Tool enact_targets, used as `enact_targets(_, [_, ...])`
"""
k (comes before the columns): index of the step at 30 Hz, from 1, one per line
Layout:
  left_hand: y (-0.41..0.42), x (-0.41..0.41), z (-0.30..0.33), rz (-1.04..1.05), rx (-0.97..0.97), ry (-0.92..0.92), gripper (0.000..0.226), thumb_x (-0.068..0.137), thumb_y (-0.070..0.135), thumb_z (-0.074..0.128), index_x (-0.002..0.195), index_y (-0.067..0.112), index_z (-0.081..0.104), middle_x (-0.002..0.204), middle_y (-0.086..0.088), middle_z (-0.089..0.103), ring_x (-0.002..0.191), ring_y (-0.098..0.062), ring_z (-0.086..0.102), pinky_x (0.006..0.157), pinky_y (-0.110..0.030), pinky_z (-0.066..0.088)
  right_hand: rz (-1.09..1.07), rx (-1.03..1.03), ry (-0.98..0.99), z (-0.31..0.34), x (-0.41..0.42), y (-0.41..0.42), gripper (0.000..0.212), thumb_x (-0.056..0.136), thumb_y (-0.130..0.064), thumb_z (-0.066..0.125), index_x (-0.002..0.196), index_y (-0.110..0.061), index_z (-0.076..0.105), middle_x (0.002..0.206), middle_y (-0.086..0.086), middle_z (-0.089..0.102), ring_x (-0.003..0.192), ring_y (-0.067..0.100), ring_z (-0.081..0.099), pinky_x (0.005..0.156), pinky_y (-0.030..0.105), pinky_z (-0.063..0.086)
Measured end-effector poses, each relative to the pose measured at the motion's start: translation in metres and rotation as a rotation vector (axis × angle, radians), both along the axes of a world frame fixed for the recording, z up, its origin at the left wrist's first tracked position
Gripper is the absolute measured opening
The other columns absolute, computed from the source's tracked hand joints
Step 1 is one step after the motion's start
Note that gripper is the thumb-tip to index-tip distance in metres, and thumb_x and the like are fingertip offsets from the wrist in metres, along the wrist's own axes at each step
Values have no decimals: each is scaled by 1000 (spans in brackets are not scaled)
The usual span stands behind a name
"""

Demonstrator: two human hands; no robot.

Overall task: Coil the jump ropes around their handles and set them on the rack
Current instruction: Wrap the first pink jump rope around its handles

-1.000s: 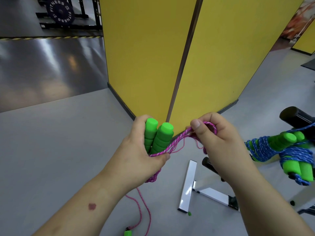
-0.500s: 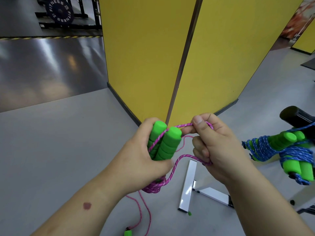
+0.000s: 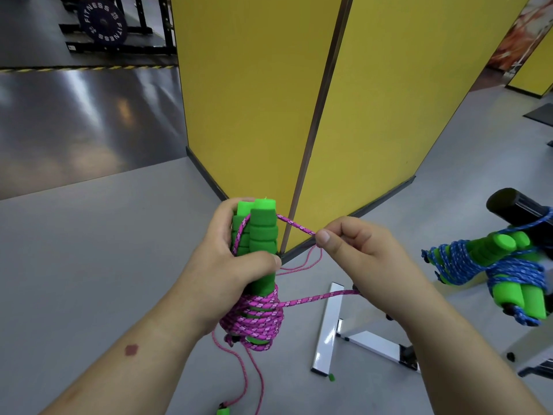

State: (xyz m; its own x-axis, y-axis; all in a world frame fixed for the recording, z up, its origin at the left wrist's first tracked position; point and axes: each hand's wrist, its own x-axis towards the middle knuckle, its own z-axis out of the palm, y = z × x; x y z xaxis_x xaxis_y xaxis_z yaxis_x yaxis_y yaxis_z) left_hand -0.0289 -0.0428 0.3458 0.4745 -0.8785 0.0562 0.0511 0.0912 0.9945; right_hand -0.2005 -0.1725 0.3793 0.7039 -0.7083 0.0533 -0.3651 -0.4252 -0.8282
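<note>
Head-worn view, downward, close

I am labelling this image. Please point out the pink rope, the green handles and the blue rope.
pink rope (image 3: 254,320), head view, on the coiled turns.
green handles (image 3: 262,232), head view, on the nearer handle's foam.
blue rope (image 3: 452,265), head view, on its wound strands.

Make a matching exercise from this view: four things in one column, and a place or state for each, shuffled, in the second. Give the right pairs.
Things
1. pink rope
2. blue ropes
3. left hand
4. weight plate

Places or states
A. far back on the left, on a black stand
B. grips the two green handles
C. partly coiled, one strand pinched by the right hand
D. fully wound round green handles, at the right edge

Pairs: 1-C, 2-D, 3-B, 4-A
</note>
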Motion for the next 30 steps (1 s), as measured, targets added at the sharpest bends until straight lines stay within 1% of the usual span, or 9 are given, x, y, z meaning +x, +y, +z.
enact_targets(3, [-2,4,-2,133,16,7,49,66,16,70,111,33,60,74,8,59,66,-14,58,62,-36,47,82,58,13,8,-6,0,17,98,-28,61,95,-34,76,85,-13,71,81,5,63,73,21,50])
enact_targets(7, [1,16,-3,243,89,-98,68,70,25,76,133,39,56,84,15,68,73,-9,68,70,-34,52,171,267,-64,23,-22,3,29,96,-9,59,94,-30,80,98,-13,77,97,-2,67,83,11,49])
enact_targets(10, [4,13,-2,276,124,-158,89,75,26,81,151,47,40,100,35,67,89,0,70,81,-32,57,248,267,180,31,-25,4,28,99,-11,58,98,-29,80,76,-27,71,73,-14,64,64,2,44])
enact_targets(12, [4,8,-1,286,140,-166,95,67,35,79,151,52,36,109,30,67,97,-3,70,89,-38,59,276,103,460,28,-25,2,30,102,-21,56,95,-42,77,72,-32,65,70,-15,60,59,3,42])
enact_targets(15, [3,2,-1,282,167,-175,89,65,38,78,143,56,40,112,22,67,99,-9,70,90,-46,60,224,-115,700,13,-20,-1,38,101,-23,47,96,-52,71,112,-35,64,104,-1,62,91,22,52])
enact_targets(17, [2,-2,-2,242,186,-209,78,68,36,79,136,55,45,103,17,69,91,-12,72,85,-46,62,239,-251,730,-2,-18,-4,43,101,-20,40,110,-54,65,147,-36,40,140,6,37,113,33,38])
enact_targets(19, [-1,-9,-3,171,190,-244,67,78,27,80,131,55,49,95,15,70,83,-10,72,77,-34,63,221,-339,672,-7,-15,-3,44,102,-21,37,124,-49,62,160,-26,21,150,9,13,120,36,24])
enact_targets(22, [-5,-25,-8,54,266,-297,73,84,21,74,141,55,43,92,19,70,78,-2,70,65,-18,54,73,-385,478,-7,-14,-5,40,101,-20,39,120,-36,70,163,-16,21,148,2,11,113,23,21])
enact_targets(30, [-11,-37,-9,29,246,-199,58,88,12,68,108,64,54,90,1,67,74,-25,68,67,-40,57,-21,-203,216,-31,-23,-22,30,99,-46,52,85,-37,77,142,-37,33,146,3,26,105,38,40])
